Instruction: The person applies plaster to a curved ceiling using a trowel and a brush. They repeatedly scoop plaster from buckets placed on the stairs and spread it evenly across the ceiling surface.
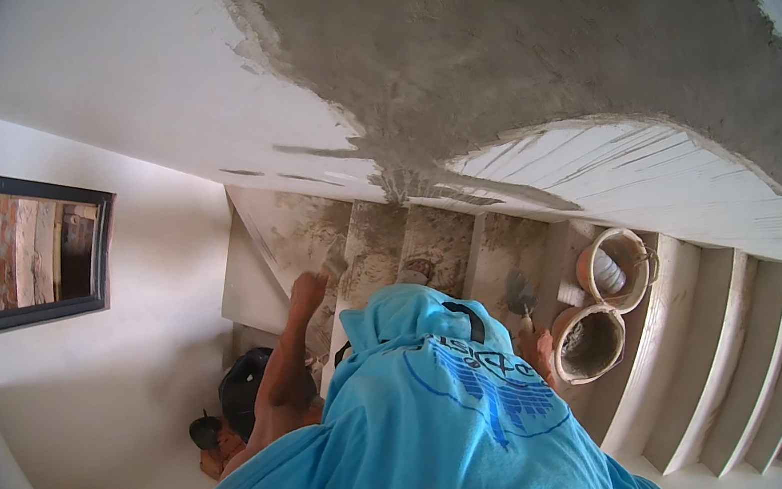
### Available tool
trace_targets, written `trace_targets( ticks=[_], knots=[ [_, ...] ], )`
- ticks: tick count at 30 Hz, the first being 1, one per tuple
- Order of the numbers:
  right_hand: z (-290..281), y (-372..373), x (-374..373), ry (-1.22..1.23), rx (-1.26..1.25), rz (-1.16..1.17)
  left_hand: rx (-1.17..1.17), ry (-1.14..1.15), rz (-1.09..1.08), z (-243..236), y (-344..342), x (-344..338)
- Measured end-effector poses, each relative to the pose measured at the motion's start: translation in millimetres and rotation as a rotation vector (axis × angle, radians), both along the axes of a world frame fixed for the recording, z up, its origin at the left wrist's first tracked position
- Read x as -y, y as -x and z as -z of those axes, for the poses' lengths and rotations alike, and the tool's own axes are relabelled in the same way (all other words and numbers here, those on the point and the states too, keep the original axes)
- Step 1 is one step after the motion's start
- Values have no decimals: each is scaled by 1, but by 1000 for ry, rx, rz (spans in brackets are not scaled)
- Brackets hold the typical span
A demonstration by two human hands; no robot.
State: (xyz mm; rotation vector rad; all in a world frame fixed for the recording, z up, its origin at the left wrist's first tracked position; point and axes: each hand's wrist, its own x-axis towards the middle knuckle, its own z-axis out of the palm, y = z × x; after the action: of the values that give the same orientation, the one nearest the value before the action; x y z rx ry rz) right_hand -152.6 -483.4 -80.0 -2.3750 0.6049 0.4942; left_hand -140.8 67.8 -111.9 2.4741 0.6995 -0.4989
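Note:
My left hand (311, 288) is curled closed over the dusty steps on the left; what it holds, if anything, cannot be made out. My right hand (544, 360), partly hidden by the light blue shirt, rests against the side of a mortar bucket (564, 375). Just beyond that hand, a trowel (520, 296) with a grey blade and pale handle points away from me. A second bucket (630, 302) sits behind the first, with a whitish ribbed roll inside. Ahead rises a wall with wet grey plaster (503, 46) spread over white.
Stairs (730, 346) run along the wall to the right, their steps (375, 237) smeared with mortar below the plaster. A rounded black object (249, 392) lies by my left arm. On the left wall is a dark-framed window (17, 245).

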Motion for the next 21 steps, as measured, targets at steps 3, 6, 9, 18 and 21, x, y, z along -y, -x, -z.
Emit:
trace_targets(
  ticks=[3,6,9,18,21],
  knots=[
    [7,3,5,-14,60,25,-139,1,-20,18,38,-19],
    [33,14,20,22,164,-45,-182,5,35,47,79,-36],
    [21,24,7,-117,53,160,-133,42,153,53,53,-41],
    [-7,17,-15,-340,99,493,-225,505,-29,-31,-67,14],
    [-40,23,-23,-470,163,694,-297,492,68,-38,-89,15]
  ],
)
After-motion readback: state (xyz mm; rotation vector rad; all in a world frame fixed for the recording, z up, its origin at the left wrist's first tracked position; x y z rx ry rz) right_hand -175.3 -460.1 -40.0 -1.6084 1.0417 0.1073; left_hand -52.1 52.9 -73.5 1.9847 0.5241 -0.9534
